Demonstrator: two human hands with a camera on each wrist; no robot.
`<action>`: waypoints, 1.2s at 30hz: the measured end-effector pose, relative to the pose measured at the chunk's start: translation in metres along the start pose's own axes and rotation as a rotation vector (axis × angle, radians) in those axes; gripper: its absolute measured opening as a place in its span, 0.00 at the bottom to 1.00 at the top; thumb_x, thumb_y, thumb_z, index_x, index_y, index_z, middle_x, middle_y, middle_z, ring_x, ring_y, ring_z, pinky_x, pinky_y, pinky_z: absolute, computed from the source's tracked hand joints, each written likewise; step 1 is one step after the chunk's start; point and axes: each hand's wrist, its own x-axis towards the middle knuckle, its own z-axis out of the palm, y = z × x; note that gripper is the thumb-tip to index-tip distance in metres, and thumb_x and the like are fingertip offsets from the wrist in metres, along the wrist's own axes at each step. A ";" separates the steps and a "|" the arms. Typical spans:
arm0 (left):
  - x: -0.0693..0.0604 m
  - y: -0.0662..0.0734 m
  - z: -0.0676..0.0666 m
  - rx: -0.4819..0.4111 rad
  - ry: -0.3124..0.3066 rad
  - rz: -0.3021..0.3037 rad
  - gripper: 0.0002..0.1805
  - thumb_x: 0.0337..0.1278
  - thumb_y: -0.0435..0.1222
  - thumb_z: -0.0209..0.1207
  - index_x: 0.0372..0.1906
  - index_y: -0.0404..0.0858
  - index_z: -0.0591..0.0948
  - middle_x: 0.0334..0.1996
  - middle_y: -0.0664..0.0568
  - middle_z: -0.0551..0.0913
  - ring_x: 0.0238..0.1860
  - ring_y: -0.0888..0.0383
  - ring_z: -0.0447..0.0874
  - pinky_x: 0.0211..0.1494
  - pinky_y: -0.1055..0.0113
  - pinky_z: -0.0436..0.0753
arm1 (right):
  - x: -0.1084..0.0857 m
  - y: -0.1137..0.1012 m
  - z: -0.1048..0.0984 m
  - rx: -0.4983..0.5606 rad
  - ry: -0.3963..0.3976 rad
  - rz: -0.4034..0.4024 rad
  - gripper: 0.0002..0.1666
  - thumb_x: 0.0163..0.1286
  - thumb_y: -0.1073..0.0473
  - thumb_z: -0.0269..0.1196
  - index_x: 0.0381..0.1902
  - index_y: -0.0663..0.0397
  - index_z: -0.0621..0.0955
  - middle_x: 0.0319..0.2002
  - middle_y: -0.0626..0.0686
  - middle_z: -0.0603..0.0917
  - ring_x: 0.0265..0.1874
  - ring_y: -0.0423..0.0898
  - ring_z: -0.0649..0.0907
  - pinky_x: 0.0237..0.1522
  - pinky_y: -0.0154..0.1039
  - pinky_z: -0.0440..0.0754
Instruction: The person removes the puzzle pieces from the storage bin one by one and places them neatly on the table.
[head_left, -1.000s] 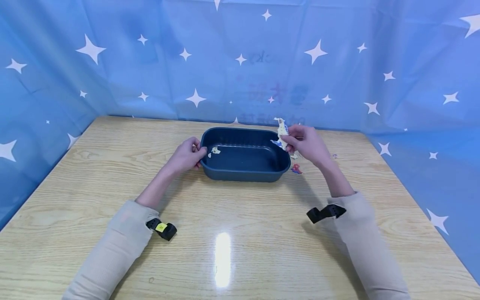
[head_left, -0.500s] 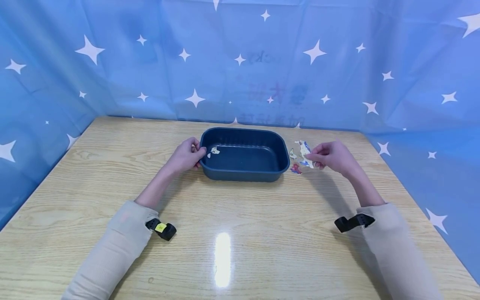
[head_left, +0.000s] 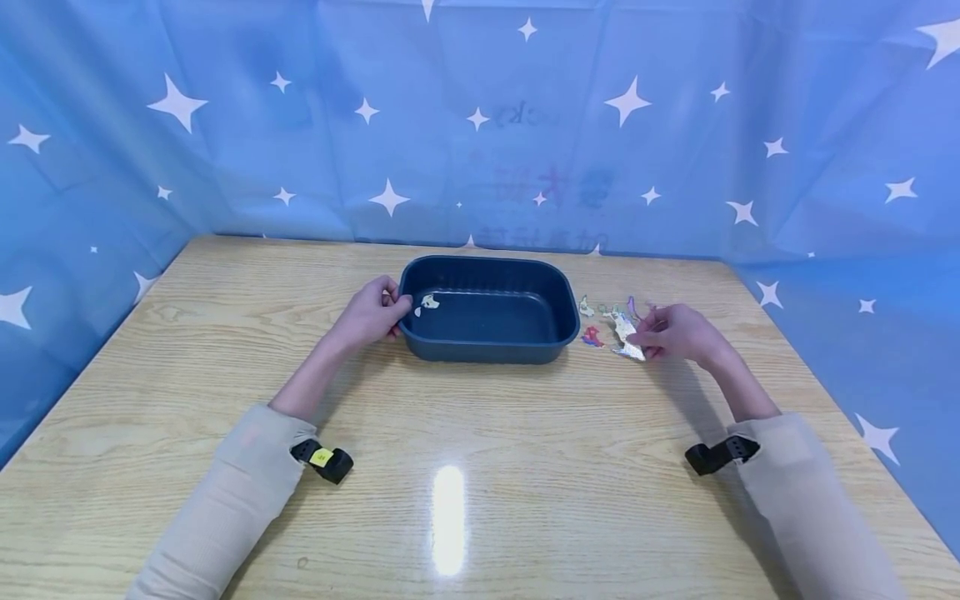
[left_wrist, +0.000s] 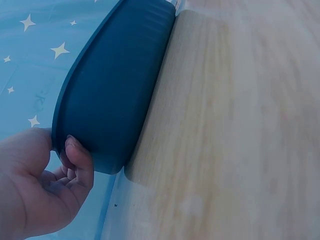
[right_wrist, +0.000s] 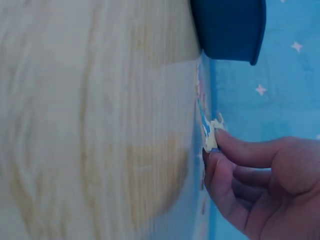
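Note:
A dark blue plastic basin (head_left: 495,352) stands on the table. My left hand (head_left: 371,310) grips its left rim, thumb over the edge and fingers curled outside, as the left wrist view also shows (left_wrist: 47,187). To the right of the basin, my right hand (head_left: 678,335) pinches a flat white-and-blue cut-out piece (head_left: 627,335) between thumb and fingers, low over the table. In the right wrist view this cut-out piece (right_wrist: 212,136) appears nearly edge-on. Small whitish pieces (head_left: 430,301) lie inside the basin at its left end.
Beside the basin's right end lie a red cut-out piece (head_left: 592,337), a small whitish piece (head_left: 586,307) and a purple piece (head_left: 632,307). Other small bits near the right hand are partly hidden. A blue star-patterned curtain (head_left: 480,150) hangs behind the wooden table (head_left: 525,467).
My right hand has moved from above the basin's right rim rightward and down toward the table, carrying the white-and-blue cut-out piece. The left hand and basin have stayed put.

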 end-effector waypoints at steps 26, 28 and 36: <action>-0.002 -0.001 0.000 -0.011 0.005 0.009 0.10 0.76 0.37 0.51 0.40 0.35 0.66 0.24 0.49 0.73 0.25 0.52 0.80 0.29 0.66 0.82 | 0.001 -0.027 0.000 -0.143 0.155 -0.164 0.19 0.77 0.55 0.59 0.54 0.67 0.79 0.37 0.62 0.86 0.34 0.56 0.85 0.36 0.40 0.79; -0.002 -0.001 0.000 -0.015 0.005 0.007 0.10 0.76 0.37 0.51 0.40 0.36 0.66 0.24 0.49 0.73 0.25 0.51 0.80 0.29 0.66 0.82 | 0.002 -0.034 0.003 -0.129 0.181 -0.194 0.19 0.78 0.54 0.58 0.55 0.66 0.78 0.40 0.64 0.86 0.36 0.59 0.86 0.39 0.42 0.81; -0.002 0.000 0.001 -0.010 0.001 0.008 0.09 0.76 0.37 0.51 0.41 0.36 0.66 0.24 0.49 0.73 0.25 0.52 0.80 0.30 0.65 0.83 | 0.015 -0.060 0.019 -0.066 0.275 -0.343 0.15 0.78 0.56 0.58 0.52 0.63 0.81 0.41 0.63 0.86 0.39 0.59 0.85 0.38 0.36 0.84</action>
